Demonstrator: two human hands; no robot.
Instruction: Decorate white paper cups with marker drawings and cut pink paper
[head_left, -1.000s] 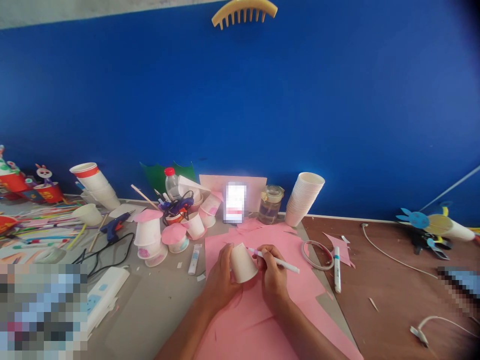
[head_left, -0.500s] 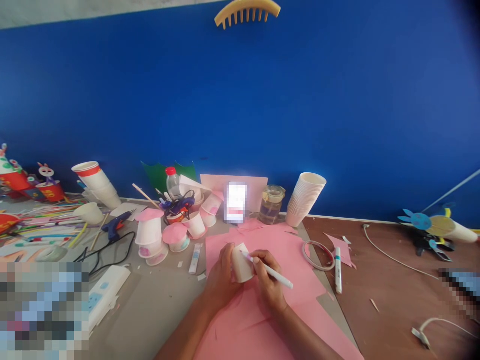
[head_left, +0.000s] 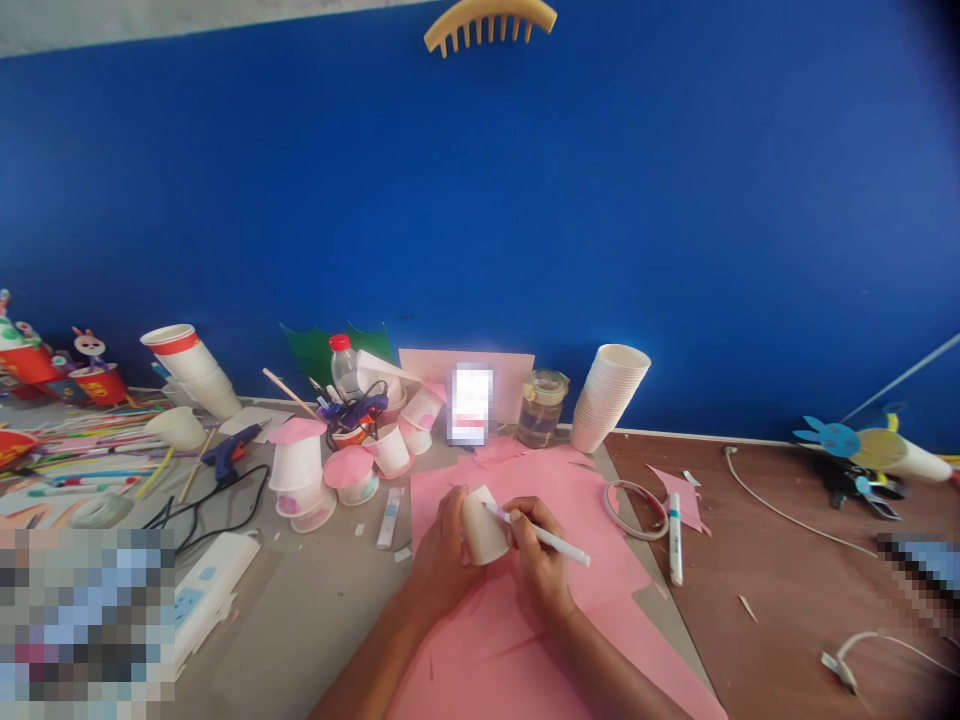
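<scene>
My left hand is wrapped round a small white paper cup, held on its side over a sheet of pink paper. My right hand pinches a white marker like a pen, with its tip against the cup's side. Both hands hover just above the pink sheet near the table's middle.
A tall stack of white cups leans at the back, beside a glass jar and a phone. Cups with pink lids, a glue gun, a tape ring and another marker lie around. Cables cross the brown table on the right.
My right hand has brought the marker's tip in from the cup's right edge onto its side. The cup has turned slightly in my left hand.
</scene>
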